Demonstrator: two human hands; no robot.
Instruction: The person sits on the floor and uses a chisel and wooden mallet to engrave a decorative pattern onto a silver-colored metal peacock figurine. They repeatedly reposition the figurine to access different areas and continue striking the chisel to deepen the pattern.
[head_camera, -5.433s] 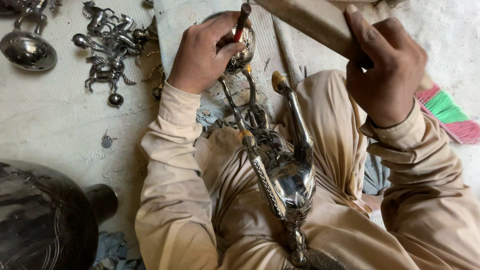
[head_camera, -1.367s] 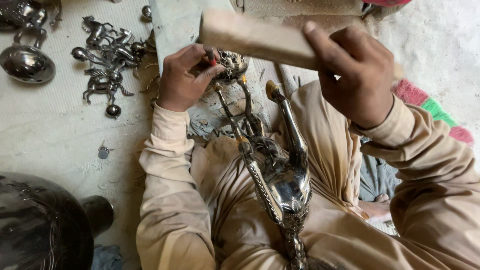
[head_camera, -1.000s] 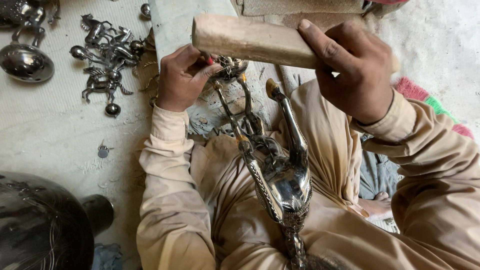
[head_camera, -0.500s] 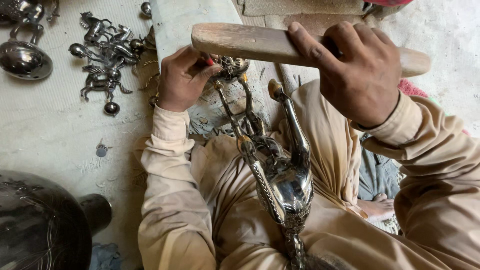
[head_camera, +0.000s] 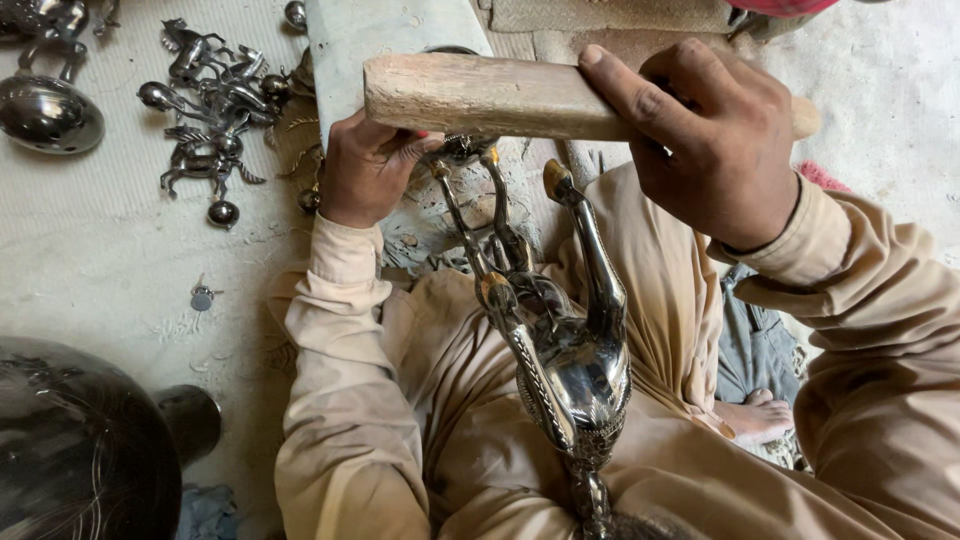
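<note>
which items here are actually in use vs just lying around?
In use:
- wooden mallet, gripped by the right hand
- metal animal figure across the lap, legs up
- left hand closed at the figure's front leg; what it holds is hidden

Lying about:
- small metal figurines on the floor
- shiny bowl
- large dark vessel
- small loose fitting

The person wears a loose, sand-coloured tunic with long sleeves, creased and folded along both arms. The cuff of the left sleeve (head_camera: 340, 262) is plain and slightly rumpled just below the bare left hand (head_camera: 365, 170). The right hand (head_camera: 715, 140) is bare too. Matching baggy trousers cover the lap; one bare foot (head_camera: 755, 418) shows.
</note>
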